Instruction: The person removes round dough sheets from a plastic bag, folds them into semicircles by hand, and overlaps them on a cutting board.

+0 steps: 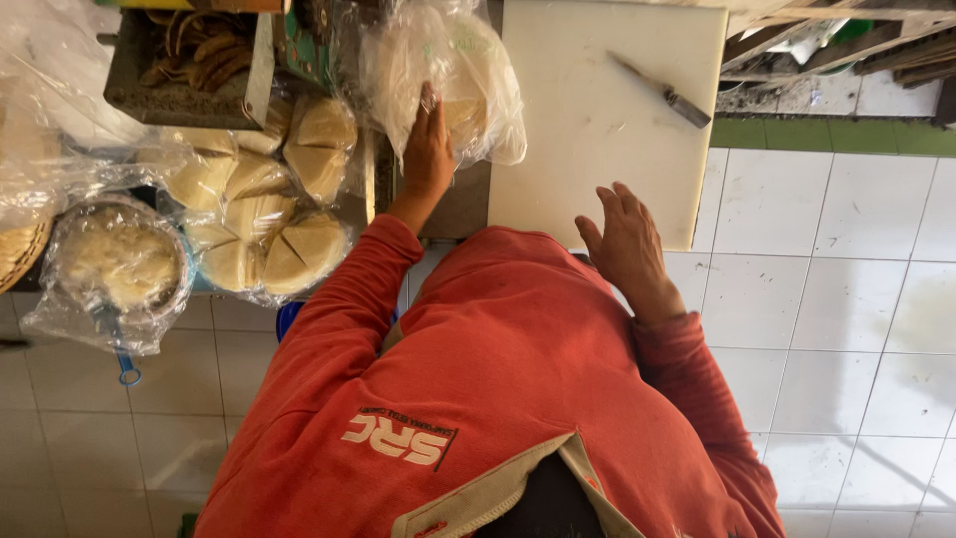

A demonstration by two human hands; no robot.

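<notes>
My left hand (428,149) reaches forward, fingers together, and rests on a clear plastic bag (453,70) of flat pale rounds at the counter's back. My right hand (625,239) hovers with fingers spread, holding nothing, at the near edge of a white cutting board (597,139). A knife (662,92) lies on the board's far right part. Both arms wear orange-red sleeves.
Left of the bag lie wrapped wedge-shaped pale pieces (264,214) under plastic. A covered bowl of pale shreds (115,261) with a blue handle sits at far left. A tray of brown fried pieces (189,60) stands at the back. White tiled surface (827,269) extends right.
</notes>
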